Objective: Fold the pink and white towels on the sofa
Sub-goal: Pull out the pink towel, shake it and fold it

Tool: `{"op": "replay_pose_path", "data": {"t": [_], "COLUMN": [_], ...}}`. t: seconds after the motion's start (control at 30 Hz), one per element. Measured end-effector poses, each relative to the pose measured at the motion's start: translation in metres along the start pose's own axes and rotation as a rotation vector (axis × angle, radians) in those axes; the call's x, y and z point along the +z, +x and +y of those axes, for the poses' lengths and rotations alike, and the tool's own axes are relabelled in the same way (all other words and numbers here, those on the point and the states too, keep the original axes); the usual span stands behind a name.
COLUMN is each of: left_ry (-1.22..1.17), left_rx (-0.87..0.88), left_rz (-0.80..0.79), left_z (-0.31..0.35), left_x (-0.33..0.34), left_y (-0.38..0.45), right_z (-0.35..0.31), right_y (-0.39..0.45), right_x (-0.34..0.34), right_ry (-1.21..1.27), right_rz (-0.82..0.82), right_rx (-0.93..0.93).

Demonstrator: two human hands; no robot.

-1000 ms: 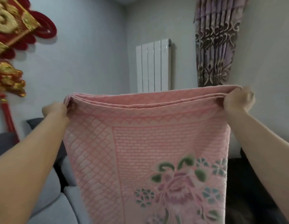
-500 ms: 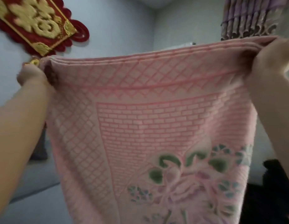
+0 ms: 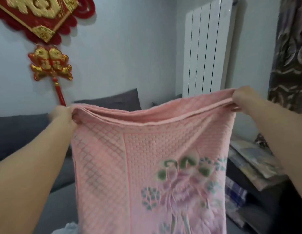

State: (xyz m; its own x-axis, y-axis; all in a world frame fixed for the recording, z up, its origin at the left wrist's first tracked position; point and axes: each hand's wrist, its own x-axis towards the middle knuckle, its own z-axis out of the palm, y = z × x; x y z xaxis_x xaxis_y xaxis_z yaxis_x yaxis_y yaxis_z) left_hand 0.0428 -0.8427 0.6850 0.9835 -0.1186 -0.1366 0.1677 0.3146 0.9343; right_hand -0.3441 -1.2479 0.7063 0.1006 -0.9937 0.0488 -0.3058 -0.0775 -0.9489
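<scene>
Grey sofa [image 3: 20,132] fills the lower left of the frame, with a white radiator [image 3: 206,48] on the wall at upper centre-right and a patterned curtain [image 3: 288,53] down the right edge. Red and gold wall hanging [image 3: 45,31] sits upper left.

The pink towel [image 3: 147,174] is held up in the air in the middle of the frame, hanging straight down from its top edge, already doubled over by the look of the layered hem. That top edge runs left to right, a bit higher on the right.

Left hand [image 3: 62,114] has its fingers curled round the top left corner, right hand [image 3: 243,98] pinches the top right corner. Both equally near their corners, so neither has the edge.

My guess is the next fold means bringing the two corners together sideways, and there's open air between the hands for that. The sofa seat below left looks like room to lay it down. Something pale [image 3: 69,228] pokes in at the bottom edge; can't tell if it's the white towel.
</scene>
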Motion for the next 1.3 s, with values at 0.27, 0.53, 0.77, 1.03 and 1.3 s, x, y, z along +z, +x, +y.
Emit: {"op": "replay_pose_path", "data": {"t": [0.27, 0.53, 0.77, 1.03, 1.3], "left_ry": [-0.279, -0.058, 0.421, 0.919, 1.195], "left_rx": [0.271, 0.072, -0.481, -0.97, -1.092], "left_rz": [0.103, 0.256, 0.237, -0.004, -0.69], "left_z": [0.063, -0.12, -0.361, -0.516, -0.573], "left_x": [-0.05, -0.176, -0.289, -0.278, -0.243], "left_y": [-0.124, -0.279, -0.436, -0.543, -0.616], "right_z": [-0.032, 0.176, 0.418, 0.589, 0.652], "right_y": [-0.021, -0.084, -0.127, -0.169, -0.197], "right_x": [-0.063, -0.145, -0.195, -0.222, -0.279], "right_ry": [0.212, 0.114, -0.178, -0.684, -0.789], "right_rz": [-0.1, -0.297, -0.267, -0.199, -0.037], "right_rx": [-0.211, -0.107, 0.186, 0.337, 0.455]}}
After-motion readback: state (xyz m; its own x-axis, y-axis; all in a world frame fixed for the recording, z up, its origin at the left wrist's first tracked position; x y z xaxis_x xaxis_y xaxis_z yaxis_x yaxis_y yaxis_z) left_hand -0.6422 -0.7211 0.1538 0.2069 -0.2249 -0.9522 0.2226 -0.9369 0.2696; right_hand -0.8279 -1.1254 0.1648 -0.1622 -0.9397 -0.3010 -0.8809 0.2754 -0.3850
